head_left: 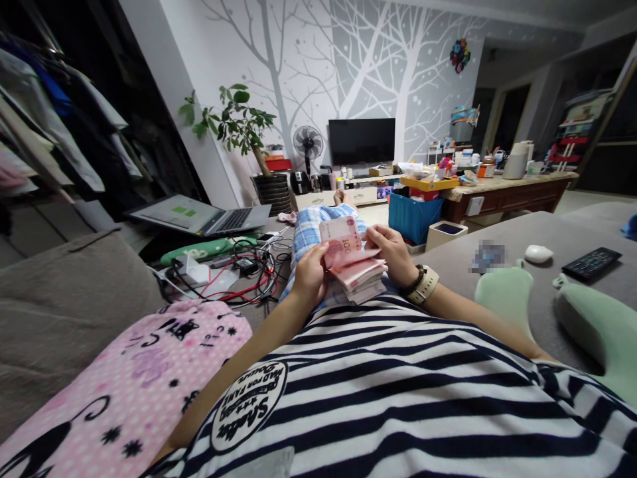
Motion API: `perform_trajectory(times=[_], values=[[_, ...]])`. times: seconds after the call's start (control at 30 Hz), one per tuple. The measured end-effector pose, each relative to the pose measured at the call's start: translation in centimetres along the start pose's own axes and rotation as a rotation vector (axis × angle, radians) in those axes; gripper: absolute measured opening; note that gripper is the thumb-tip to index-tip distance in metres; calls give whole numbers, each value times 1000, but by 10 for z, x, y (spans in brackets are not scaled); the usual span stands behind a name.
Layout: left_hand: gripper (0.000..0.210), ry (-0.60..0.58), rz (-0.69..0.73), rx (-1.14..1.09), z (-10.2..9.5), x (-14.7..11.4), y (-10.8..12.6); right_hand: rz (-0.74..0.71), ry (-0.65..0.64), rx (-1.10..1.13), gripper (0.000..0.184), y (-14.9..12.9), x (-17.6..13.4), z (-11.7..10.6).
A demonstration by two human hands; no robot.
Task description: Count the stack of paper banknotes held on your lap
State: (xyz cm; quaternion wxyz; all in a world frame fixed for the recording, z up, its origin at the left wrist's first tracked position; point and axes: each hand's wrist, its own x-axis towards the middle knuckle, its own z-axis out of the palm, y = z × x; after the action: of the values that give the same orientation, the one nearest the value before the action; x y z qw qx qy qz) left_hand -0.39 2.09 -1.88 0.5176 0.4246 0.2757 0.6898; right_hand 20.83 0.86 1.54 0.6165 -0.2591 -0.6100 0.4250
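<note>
A bundle of red and pink banknotes (361, 275) is between my hands, above my lap. My left hand (312, 272) grips the bundle at its left side, thumb on top. One note marked 100 stands raised at the far side, its face toward me. My right hand (391, 252) is closed at the right edge of the notes, with thumb and fingertips pinching there. Lower notes fan out toward my striped shirt (398, 372). A watch (426, 284) and a dark bracelet are on my right wrist.
An open laptop (199, 216) and tangled cables (249, 265) lie to my left, near a pink blanket (164, 358). On the right are a remote control (592, 264), a white mouse (538, 253) and a green neck pillow (505, 295). A blue box (414, 216) stands ahead.
</note>
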Motion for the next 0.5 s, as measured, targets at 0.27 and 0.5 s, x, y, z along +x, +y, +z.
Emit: perform_trajectory(times=[0.27, 0.5], values=[[25, -31, -7, 20, 1, -2, 3, -41, 84, 23, 78, -1, 4, 1], [30, -57, -26, 74, -1, -5, 4, 2, 5, -35, 71, -6, 3, 5]])
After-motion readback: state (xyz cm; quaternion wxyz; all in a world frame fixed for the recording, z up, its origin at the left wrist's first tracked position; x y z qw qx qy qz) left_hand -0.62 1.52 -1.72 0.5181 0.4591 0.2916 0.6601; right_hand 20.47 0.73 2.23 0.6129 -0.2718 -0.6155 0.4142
